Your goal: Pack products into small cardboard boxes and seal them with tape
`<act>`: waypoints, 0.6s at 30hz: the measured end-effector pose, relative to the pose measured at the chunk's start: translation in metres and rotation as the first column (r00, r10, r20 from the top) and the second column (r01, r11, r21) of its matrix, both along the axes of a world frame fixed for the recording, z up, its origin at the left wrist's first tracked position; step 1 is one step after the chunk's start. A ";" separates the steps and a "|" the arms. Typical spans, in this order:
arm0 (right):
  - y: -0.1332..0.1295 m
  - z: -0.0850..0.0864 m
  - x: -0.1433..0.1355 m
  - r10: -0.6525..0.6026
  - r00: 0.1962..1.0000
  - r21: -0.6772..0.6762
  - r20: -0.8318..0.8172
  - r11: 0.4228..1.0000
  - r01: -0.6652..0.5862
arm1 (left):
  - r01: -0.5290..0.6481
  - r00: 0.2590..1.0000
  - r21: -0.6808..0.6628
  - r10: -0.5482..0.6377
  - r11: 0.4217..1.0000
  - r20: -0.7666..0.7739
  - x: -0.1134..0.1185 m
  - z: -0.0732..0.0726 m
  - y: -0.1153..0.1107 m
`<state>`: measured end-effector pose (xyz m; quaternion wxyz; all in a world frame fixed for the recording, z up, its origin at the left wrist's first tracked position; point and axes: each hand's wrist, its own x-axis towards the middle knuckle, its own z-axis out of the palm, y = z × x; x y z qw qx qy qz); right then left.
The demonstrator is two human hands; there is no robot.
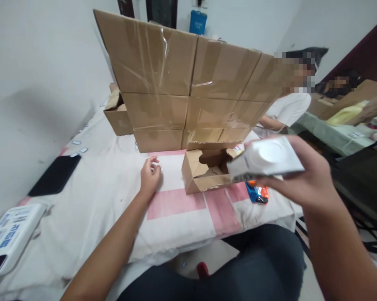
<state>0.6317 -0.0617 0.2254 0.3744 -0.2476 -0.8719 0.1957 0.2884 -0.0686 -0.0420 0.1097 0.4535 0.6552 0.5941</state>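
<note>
My right hand (314, 171) is raised at the right, fingers closed around a white box (270, 156) with a round raised shape on its face. That box is blurred and hangs over the right end of an open cardboard box (203, 184), hiding part of it. My left hand (150, 177) rests on the pink-and-white cloth (172, 205), left of the cardboard box. Its fingers are loosely curled, with a gap between thumb and forefinger and nothing visible held. Partly below the white box lies a blue and orange packet (256, 194).
A tall wall of taped cardboard (163, 62) stands behind the open box. Another cardboard box (121, 119) sits at back left. A black flat object (55, 175) and a white scale-like device (12, 234) lie left. A person in a white shirt (290, 108) is beyond, right.
</note>
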 end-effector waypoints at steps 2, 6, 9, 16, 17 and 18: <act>0.029 0.003 -0.016 -0.068 0.976 0.102 0.206 0.994 0.048 | 0.014 1.000 -0.005 -0.014 1.000 0.015 -0.001 0.000 0.001; 0.078 -0.038 -0.052 -0.059 0.677 0.088 0.734 0.996 -0.009 | 0.051 0.998 -0.013 -0.050 0.999 0.037 -0.001 -0.001 0.000; 0.092 -0.084 -0.076 0.022 0.409 -0.007 0.912 0.999 -0.038 | 0.086 0.995 -0.023 -0.085 0.996 0.044 0.000 0.000 -0.001; 0.102 -0.126 -0.115 0.079 0.294 -0.061 0.953 0.996 -0.072 | 0.123 0.991 -0.067 -0.120 0.990 0.050 0.001 -0.001 0.001; 0.103 -0.125 -0.119 0.062 0.282 -0.040 0.958 0.996 -0.083 | 0.126 0.991 -0.074 -0.122 0.989 0.050 0.000 -0.001 0.001; 0.105 -0.124 -0.123 0.041 0.260 -0.019 0.965 0.996 -0.086 | 0.129 0.991 -0.081 -0.125 0.988 0.050 -0.001 -0.001 0.002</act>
